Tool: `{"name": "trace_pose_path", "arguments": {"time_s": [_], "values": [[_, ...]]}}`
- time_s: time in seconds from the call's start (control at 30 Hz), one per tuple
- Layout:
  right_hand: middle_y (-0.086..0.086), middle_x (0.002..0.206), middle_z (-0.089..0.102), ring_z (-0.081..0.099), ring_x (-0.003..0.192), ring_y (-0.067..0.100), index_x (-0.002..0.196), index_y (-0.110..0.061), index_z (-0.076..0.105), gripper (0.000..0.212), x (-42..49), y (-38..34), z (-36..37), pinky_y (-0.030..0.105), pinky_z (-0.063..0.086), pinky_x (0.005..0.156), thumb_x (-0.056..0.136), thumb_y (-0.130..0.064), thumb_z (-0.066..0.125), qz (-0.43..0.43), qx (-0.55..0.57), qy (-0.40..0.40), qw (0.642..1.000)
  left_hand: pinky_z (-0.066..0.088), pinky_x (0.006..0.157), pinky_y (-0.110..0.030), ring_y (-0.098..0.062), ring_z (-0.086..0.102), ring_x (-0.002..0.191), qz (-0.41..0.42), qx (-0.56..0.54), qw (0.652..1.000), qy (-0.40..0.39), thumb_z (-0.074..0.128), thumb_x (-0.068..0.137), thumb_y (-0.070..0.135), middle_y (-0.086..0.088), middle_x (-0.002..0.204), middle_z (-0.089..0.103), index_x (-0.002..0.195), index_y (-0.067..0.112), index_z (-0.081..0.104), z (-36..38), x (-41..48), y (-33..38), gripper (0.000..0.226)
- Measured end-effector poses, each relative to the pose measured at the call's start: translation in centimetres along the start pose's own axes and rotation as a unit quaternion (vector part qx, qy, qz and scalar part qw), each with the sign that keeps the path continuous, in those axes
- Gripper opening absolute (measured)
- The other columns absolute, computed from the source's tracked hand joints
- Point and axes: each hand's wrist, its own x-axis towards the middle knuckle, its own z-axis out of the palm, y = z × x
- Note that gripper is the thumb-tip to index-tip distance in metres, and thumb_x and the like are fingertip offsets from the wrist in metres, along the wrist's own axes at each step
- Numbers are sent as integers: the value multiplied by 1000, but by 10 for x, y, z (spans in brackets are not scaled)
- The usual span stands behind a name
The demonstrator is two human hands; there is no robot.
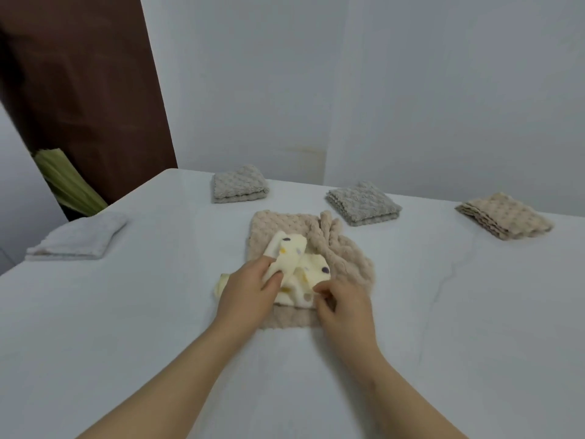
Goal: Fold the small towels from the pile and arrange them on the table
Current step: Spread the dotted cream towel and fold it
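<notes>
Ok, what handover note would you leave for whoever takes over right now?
Left hand grips the dotted towel; right hand pinches its near edge.
The dotted towel lies crumpled on the loose beige towel, mid-table.
Done: four folded and spread out, namely the white towel, left grey towel, right grey towel and folded beige towel.
Left: fold and place the dotted towel, then the loose beige towel.

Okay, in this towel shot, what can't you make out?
Head view:
Spotted cream towel: near edge hidden under left hand and right hand.
Beige towel: middle covered by the cream towel.
Right fingers: which towel they pinch, hidden by the hand's back.
Green object: cut off by the table edge.
</notes>
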Motion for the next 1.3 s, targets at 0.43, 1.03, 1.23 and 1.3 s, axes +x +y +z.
{"name": "trace_pose_path", "arguments": {"time_s": [0.43, 1.03, 1.23, 1.3], "values": [[0, 68, 60, 47, 57, 17, 76, -12, 51, 10, -98, 1, -67, 23, 38, 54, 82, -4, 49, 152, 185, 106, 965, 38, 70, -26, -16, 50, 81, -2, -237, 971, 25, 50, 92, 11, 4, 82, 58, 87, 19, 58, 15, -88, 26, 12], [-4, 77, 60, 56, 81, 21, 103, -27, 56, 24, -50, 13, -59, 30, 40, 66, 89, -38, 40, 189, -146, -34, 970, 27, 55, -32, -18, 40, 58, -72, -42, 996, 30, 48, 88, 50, 3, 55, 40, 56, 16, 33, 36, -47, 3, 49], [-11, 87, 48, 48, 89, 14, 75, -26, 52, 8, -45, 23, -54, 28, 36, 67, 83, -25, 53, 163, -68, 7, 984, 33, 59, -32, -17, 42, 62, -62, -47, 996, 46, 58, 85, 27, 5, 61, 44, 62, 18, 36, 39, -38, -2, 33], [-14, 86, 44, 45, 92, 15, 69, -27, 47, 17, -41, 26, -52, 27, 33, 71, 78, -18, 58, 134, -40, 12, 990, 39, 69, -31, -15, 49, 75, -46, -63, 996, 38, 56, 86, 21, 10, 76, 51, 77, 25, 44, 39, -38, -3, 15]]}}
